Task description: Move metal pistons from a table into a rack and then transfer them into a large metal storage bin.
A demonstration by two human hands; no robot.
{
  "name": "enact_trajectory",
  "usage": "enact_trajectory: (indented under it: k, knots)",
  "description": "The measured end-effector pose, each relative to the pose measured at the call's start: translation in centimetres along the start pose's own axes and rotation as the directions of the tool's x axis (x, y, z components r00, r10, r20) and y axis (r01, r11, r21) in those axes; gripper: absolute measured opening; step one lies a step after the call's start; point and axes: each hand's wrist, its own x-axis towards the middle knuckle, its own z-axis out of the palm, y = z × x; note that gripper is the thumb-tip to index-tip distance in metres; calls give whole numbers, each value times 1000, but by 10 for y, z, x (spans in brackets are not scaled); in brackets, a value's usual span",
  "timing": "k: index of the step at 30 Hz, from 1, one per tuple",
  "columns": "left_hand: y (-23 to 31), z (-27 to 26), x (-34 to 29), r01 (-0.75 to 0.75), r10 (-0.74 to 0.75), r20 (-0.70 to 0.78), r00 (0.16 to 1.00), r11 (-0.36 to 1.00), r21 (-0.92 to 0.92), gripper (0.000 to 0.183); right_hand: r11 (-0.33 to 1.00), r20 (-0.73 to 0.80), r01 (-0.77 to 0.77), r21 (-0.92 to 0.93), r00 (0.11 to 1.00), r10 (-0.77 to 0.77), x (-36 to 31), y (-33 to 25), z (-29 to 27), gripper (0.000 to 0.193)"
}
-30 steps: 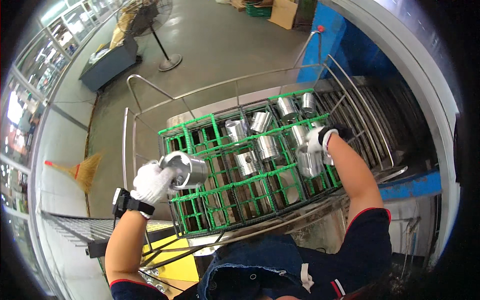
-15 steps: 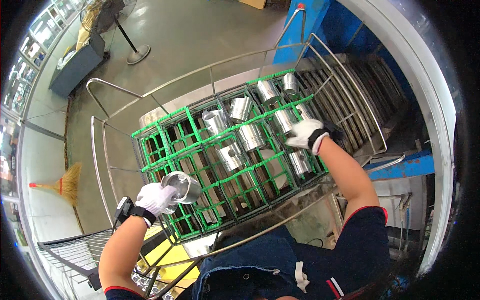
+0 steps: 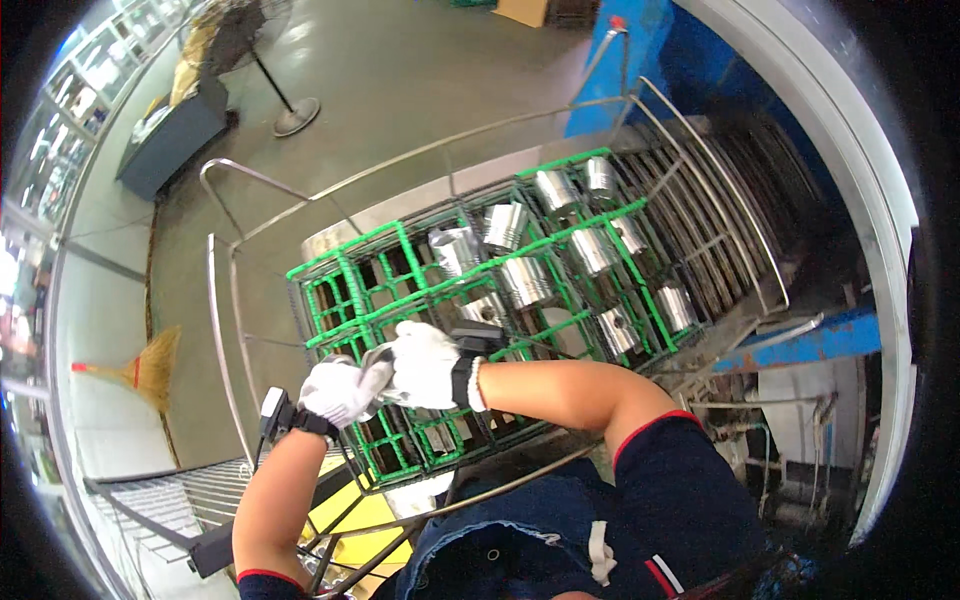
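My left hand (image 3: pixel 340 390) and my right hand (image 3: pixel 422 366), both in white gloves, meet over the near left part of a green-wrapped wire rack (image 3: pixel 350 250). The left fingers are curled; the metal piston they held half a second ago is now hidden behind the hands. My right hand lies against the left, its fingers bent and partly hidden, so what it grips does not show. Several silver pistons stand or lean in the rack's cells, among them one piston (image 3: pixel 525 282) in the middle and another piston (image 3: pixel 675 305) at the right end.
A metal rail frame (image 3: pixel 400 152) surrounds the rack. Dark slats (image 3: pixel 690 220) run on at its right, above a blue beam (image 3: pixel 800 342). Over to the left are a straw broom (image 3: pixel 155 370), a wire shelf (image 3: pixel 170 500) and a fan stand (image 3: pixel 296 117).
My right hand has come left from the rack's right end to my left hand. A piston at that end now shows. The piston in my left hand has gone out of sight.
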Motion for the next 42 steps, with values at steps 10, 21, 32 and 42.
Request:
enact_trajectory:
  k: [10,21,32,42]
  knots:
    - [-27,1,-2,-159,263,-356,896,942,296,37,991,-34,-126,-36,992,125,13,35,-46,30]
    - [28,-74,-111,-125,81,-477,875,990,-62,30,812,99,-442,-382,853,512,26,136,-72,71]
    - [36,-3,-273,-141,-627,-417,658,442,-886,24,989,227,-109,-96,965,129,3,109,-90,49]
    - [25,173,-370,447,-714,-29,699,468,-762,32,890,555,-73,451,803,-215,-104,-120,-187,47]
